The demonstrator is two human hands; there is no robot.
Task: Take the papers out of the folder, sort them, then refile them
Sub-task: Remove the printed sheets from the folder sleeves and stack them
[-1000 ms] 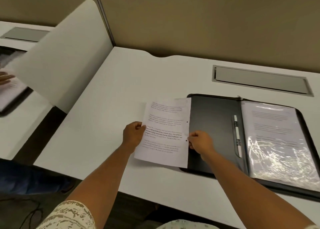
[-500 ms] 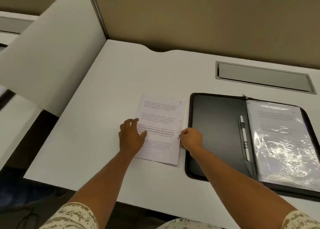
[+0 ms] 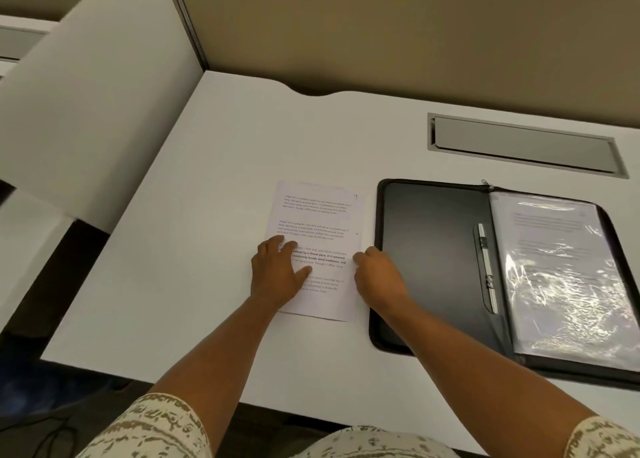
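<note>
Both hands on the paper (image 3: 317,246), neither one clamping it. Left hand (image 3: 277,272) lies flat on the sheet's lower left part, fingers spread and relaxed, thumb stretched across the printed lines, pressing it to the desk (image 3: 194,215). Right hand (image 3: 377,274) sits at the sheet's right edge, in the gap between paper and folder; fingers look loosely curled, tips touching the edge, whether it pinches the edge cannot be told from this angle. Paper lies flat on the white desk, printed side up, text in several blocks, just left of the folder (image 3: 433,260) and not overlapping it.

Folder is black, zip-edged, lying open on the desk at right. Its left inner panel is bare black. White pen (image 3: 486,267) sits upright in the loop at the spine. Right half holds a clear plastic sleeve (image 3: 568,277) with another printed page inside, glare over its lower part; text too faint to read.

Grey cable hatch (image 3: 523,144) is set in the desk behind the folder, well apart from the paper. White side panel (image 3: 97,101) stands at the desk's left, tan partition wall (image 3: 415,31) behind. Right forearm crosses the folder's lower left corner, hiding part of its rim. Patterned sleeves show at the bottom edge.
</note>
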